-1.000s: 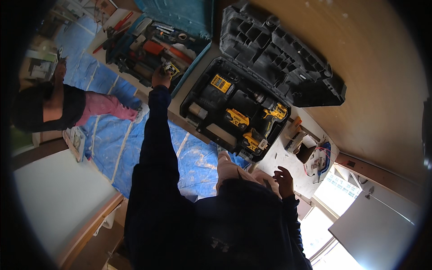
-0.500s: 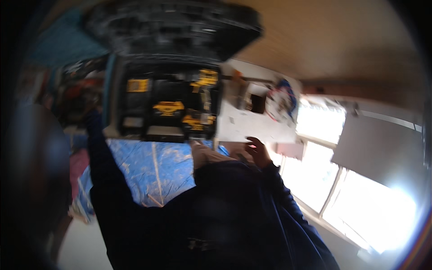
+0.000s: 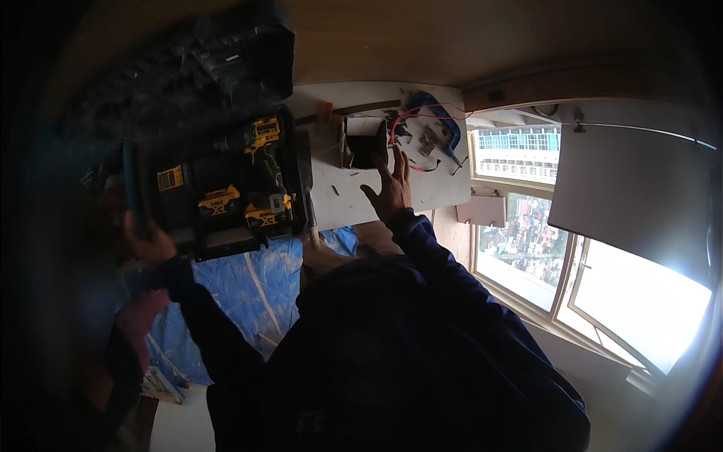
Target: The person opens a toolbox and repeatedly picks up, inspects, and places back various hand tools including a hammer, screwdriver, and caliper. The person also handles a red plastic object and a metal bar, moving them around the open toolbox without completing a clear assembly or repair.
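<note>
My right hand point(image 3: 391, 190) is open over the white tabletop, its fingers spread just in front of a small open-topped cardboard box point(image 3: 364, 126). My left hand point(image 3: 153, 241) is dim and blurred by the front left corner of an open black tool case point(image 3: 222, 242); whether its fingers hold anything is unclear. Inside the case lie a yellow-and-black cordless drill point(image 3: 265, 138), a yellow-and-black battery pack point(image 3: 220, 201) and another yellow-and-black piece point(image 3: 263, 213). A yellow block point(image 3: 171, 178) sits at the case's left.
Right of the box lie a blue clamp-like tool point(image 3: 446, 124), a red wire point(image 3: 403, 117) and small scraps. A long grey-handled tool point(image 3: 310, 211) leans at the table's edge. Blue sheeting point(image 3: 226, 294) spreads below the case. Windows point(image 3: 527, 248) stand at the right; another person's reddish sleeve point(image 3: 139, 320) shows left.
The view has swung, shifting the case leftward. My left hand has come back from the dark clutter left of the case. My right hand has risen from near my body to over the tabletop.
</note>
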Action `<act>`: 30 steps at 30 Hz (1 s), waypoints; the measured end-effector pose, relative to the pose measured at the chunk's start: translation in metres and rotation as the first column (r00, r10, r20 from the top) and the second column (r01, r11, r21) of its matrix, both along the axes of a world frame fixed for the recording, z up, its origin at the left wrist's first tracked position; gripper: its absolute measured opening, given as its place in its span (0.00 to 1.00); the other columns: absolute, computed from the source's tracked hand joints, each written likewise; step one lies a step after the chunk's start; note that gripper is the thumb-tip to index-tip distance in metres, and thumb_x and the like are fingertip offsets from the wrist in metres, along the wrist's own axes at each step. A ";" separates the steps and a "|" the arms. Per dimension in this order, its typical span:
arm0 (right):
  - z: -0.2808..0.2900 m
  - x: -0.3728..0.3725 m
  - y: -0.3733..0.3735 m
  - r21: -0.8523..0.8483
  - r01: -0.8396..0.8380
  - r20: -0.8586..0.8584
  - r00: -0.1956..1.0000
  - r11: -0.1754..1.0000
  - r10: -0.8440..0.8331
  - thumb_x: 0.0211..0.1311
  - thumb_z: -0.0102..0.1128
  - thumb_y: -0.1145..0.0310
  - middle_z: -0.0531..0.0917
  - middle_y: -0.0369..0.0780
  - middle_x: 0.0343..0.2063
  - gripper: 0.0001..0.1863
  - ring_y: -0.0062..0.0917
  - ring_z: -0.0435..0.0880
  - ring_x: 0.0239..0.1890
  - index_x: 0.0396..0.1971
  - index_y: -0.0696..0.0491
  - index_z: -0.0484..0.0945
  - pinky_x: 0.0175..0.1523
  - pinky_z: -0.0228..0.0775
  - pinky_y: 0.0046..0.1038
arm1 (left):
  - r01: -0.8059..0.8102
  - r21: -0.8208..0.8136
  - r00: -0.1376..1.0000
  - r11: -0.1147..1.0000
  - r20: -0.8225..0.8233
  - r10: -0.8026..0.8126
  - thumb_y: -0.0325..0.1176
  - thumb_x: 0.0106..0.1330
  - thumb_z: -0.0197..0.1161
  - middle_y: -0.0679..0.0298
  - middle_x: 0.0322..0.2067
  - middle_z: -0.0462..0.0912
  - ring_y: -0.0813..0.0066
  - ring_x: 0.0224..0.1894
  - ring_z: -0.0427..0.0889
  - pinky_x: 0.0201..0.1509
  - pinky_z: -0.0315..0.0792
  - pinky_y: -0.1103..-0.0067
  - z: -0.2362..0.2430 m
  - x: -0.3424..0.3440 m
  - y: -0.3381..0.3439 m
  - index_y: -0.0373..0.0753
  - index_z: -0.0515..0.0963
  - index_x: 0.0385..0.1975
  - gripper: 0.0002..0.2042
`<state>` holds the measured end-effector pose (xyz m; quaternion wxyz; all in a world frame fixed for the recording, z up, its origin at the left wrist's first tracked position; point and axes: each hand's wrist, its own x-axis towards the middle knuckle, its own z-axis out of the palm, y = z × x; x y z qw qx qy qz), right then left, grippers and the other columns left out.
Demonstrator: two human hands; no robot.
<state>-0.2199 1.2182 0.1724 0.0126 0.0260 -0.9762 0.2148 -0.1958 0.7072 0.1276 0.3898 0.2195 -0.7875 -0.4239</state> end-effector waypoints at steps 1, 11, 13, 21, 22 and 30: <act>-0.015 -0.013 0.008 0.029 -0.056 -0.041 0.998 0.998 0.057 0.49 0.73 0.68 0.71 0.49 0.59 0.26 0.50 0.59 0.70 0.51 0.51 0.78 0.69 0.62 0.44 | 0.105 0.076 0.994 0.992 0.000 -0.105 0.21 0.67 0.59 0.60 0.50 0.80 0.74 0.48 0.80 0.52 0.73 0.81 0.014 -0.002 0.059 0.37 0.74 0.58 0.19; -0.066 -0.004 0.107 -0.052 -0.316 -0.098 0.946 0.947 0.311 0.50 0.71 0.71 0.74 0.42 0.50 0.09 0.45 0.68 0.62 0.33 0.48 0.84 0.59 0.72 0.43 | 0.614 0.175 0.590 0.770 0.546 -0.595 0.30 0.59 0.72 0.48 0.58 0.73 0.54 0.59 0.76 0.58 0.75 0.64 -0.032 -0.129 0.334 0.47 0.65 0.67 0.34; -0.055 0.006 0.120 -0.050 -0.315 -0.073 0.948 0.948 0.311 0.51 0.71 0.70 0.74 0.41 0.49 0.10 0.44 0.69 0.61 0.35 0.47 0.84 0.59 0.72 0.43 | 0.653 0.083 0.450 0.753 0.757 -0.473 0.31 0.54 0.76 0.45 0.64 0.64 0.49 0.67 0.67 0.66 0.69 0.59 -0.037 -0.150 0.360 0.51 0.57 0.72 0.45; -0.034 -0.001 0.152 -0.054 -0.433 -0.032 0.901 0.900 0.432 0.51 0.70 0.67 0.75 0.39 0.49 0.10 0.43 0.70 0.58 0.36 0.47 0.84 0.59 0.71 0.44 | 0.659 -0.159 0.519 0.735 0.803 -0.292 0.29 0.47 0.76 0.45 0.59 0.66 0.40 0.63 0.67 0.63 0.70 0.61 -0.098 -0.166 0.371 0.43 0.59 0.69 0.46; -0.033 -0.004 0.147 -0.052 -0.452 -0.053 0.892 0.891 0.449 0.51 0.70 0.67 0.75 0.39 0.49 0.10 0.43 0.70 0.58 0.35 0.47 0.84 0.58 0.71 0.44 | 0.674 -0.130 0.492 0.727 0.814 -0.310 0.28 0.47 0.76 0.45 0.59 0.66 0.41 0.63 0.68 0.63 0.70 0.61 -0.095 -0.164 0.373 0.43 0.60 0.68 0.45; -0.059 0.000 0.128 -0.155 -0.434 -0.148 0.898 0.887 0.414 0.51 0.69 0.71 0.80 0.36 0.36 0.05 0.40 0.72 0.53 0.29 0.47 0.85 0.56 0.69 0.40 | 0.528 0.089 0.571 0.845 0.699 -0.430 0.33 0.48 0.78 0.48 0.56 0.71 0.49 0.59 0.73 0.62 0.70 0.63 -0.058 -0.140 0.379 0.42 0.61 0.66 0.43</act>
